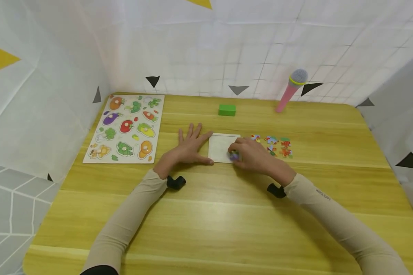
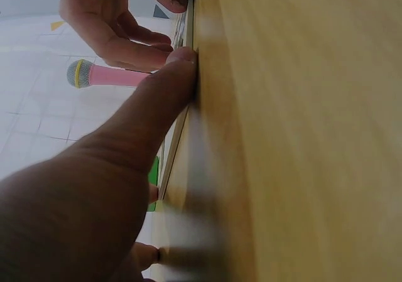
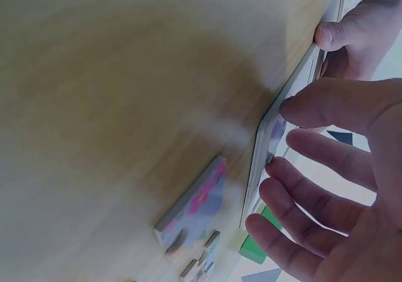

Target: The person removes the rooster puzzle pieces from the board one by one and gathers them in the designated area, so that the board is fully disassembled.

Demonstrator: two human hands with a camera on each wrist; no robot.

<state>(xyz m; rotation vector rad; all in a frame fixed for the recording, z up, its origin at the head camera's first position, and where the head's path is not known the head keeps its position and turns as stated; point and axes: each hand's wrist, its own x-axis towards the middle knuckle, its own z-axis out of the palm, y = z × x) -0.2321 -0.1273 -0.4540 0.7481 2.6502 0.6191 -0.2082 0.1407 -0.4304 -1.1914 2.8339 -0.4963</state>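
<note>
A small white puzzle board lies flat on the wooden table. My left hand rests at its left side with fingers spread, the thumb and a finger touching the board's edge. Over the board's right part, my right hand pinches a purple puzzle piece; in the right wrist view that piece shows partly between thumb and fingers, low on the board. To the right lie several loose puzzle pieces, some partly hidden by the right hand. One piece with pink flowers appears near in the right wrist view.
A vegetable peg puzzle board lies at the table's left. Behind the white board sits a green block. A pink toy microphone stands at the back right, near the white cloth backdrop.
</note>
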